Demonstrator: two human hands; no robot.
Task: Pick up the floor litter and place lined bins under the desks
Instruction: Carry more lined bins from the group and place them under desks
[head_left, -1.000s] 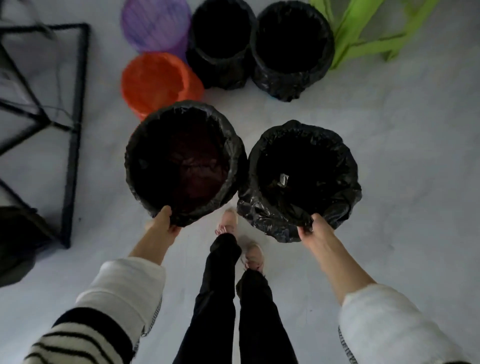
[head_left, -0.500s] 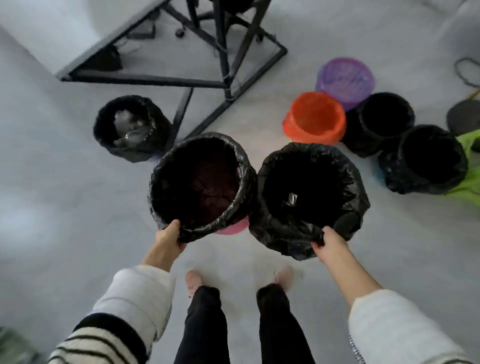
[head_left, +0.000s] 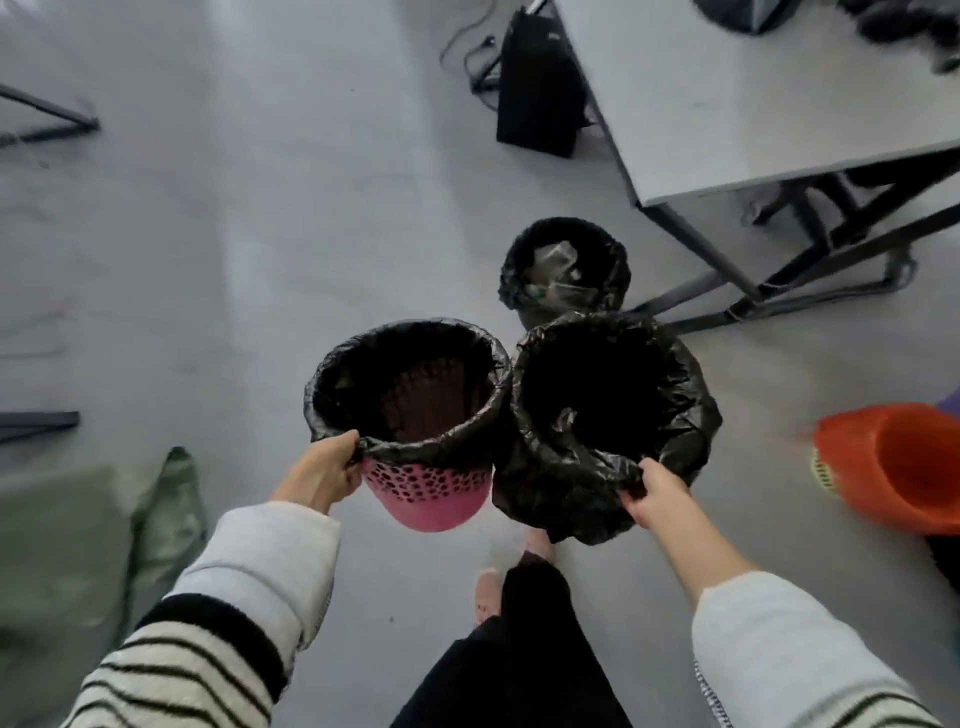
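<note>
**A:** What have you got in your hands?

**B:** Your left hand (head_left: 324, 470) is closed on the near rim of the pink bin (head_left: 426, 491), pinching the black liner (head_left: 332, 374) where it folds over the edge. The bin hangs clear of the floor (head_left: 234, 234), tilted a little so that you look down into it; its perforated pink wall shows below the liner.

**A:** And the other one?

**B:** Your right hand (head_left: 655, 493) is clenched on the near edge of the black-wrapped bin (head_left: 608, 415). Its bag covers the whole outside, so you cannot tell the bin's own colour. A small pale scrap (head_left: 566, 418) lies inside, low on the left wall. The two bins touch side by side in front of you, above your legs.

**A:** Where are the desks?

**B:** One grey desk (head_left: 727, 104) stands ahead and to your right, on a black metal frame (head_left: 779, 291). A third lined bin (head_left: 565, 270) sits on the floor just beside that frame's near corner, outside the desktop's edge, with crumpled clear wrapping inside it. It stands just behind the bin in your right hand.

**A:** Anything else around you?

**B:** An orange bin (head_left: 893, 462) lies at the right edge, partly cut off, blurred. A black box (head_left: 537, 93) with cables stands on the floor left of the desk. A green sack (head_left: 93, 530) slumps low on your left.
</note>
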